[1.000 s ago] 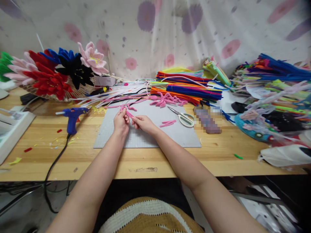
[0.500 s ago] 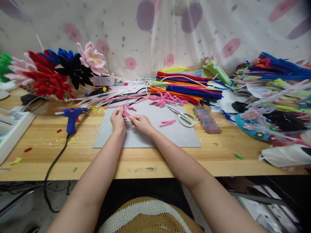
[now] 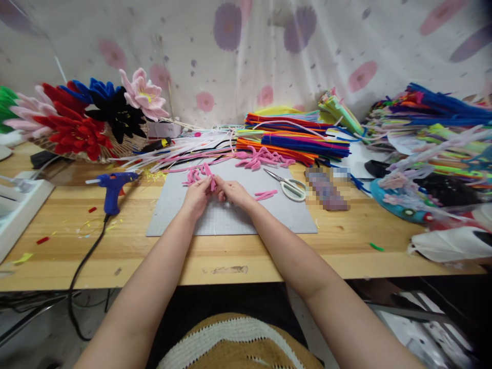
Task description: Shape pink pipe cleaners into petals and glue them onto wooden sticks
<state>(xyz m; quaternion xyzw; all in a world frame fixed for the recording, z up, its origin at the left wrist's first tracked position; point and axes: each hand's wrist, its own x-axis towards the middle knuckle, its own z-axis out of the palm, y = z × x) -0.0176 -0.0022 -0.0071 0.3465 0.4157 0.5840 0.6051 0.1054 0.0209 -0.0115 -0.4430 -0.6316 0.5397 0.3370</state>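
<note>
Above the grey cutting mat (image 3: 175,218), a folded pink pipe cleaner (image 3: 209,171) stands up between my fingertips. My left hand (image 3: 198,199) pinches it from the left. The closed fingers of my right hand (image 3: 233,192) meet it low on the other side, where the fingertips partly hide it. Several curled pink pipe cleaner pieces (image 3: 192,177) lie just behind my left hand. A larger heap of bent pink pieces (image 3: 261,157) sits at the mat's back edge. Short pink lengths (image 3: 266,195) and white-handled scissors (image 3: 292,189) rest right of my right hand.
A blue glue gun (image 3: 112,190) stands on the left, its cord hanging over the table edge. Behind it is a basket of fuzzy flowers (image 3: 80,133). Bundled coloured pipe cleaners (image 3: 303,146) line the back; bagged materials (image 3: 434,189) crowd the right.
Both hands have moved slightly right and closer together. The pink pipe cleaner has turned from slanting to nearly upright, and the curled pieces behind my left hand now show more.
</note>
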